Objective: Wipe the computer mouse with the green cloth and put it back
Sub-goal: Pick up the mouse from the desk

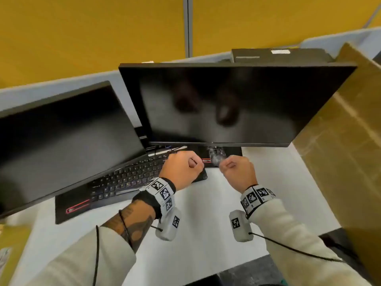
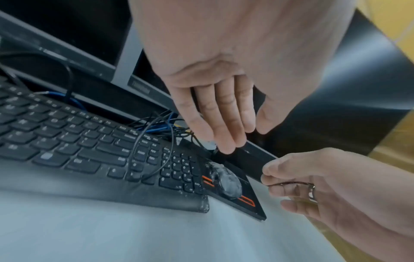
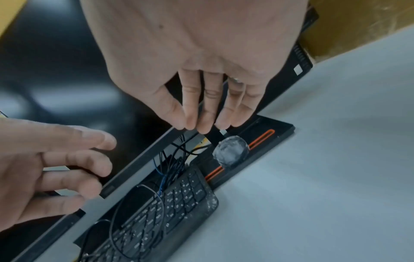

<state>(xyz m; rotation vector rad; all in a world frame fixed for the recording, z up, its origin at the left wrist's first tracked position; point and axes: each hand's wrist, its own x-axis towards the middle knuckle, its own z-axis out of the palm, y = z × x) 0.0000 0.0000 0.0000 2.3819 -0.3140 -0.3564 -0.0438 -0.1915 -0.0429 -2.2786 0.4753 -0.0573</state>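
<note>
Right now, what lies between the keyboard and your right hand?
The dusty mouse, sitting on the black pad with orange lines; the left wrist view shows it best.
</note>
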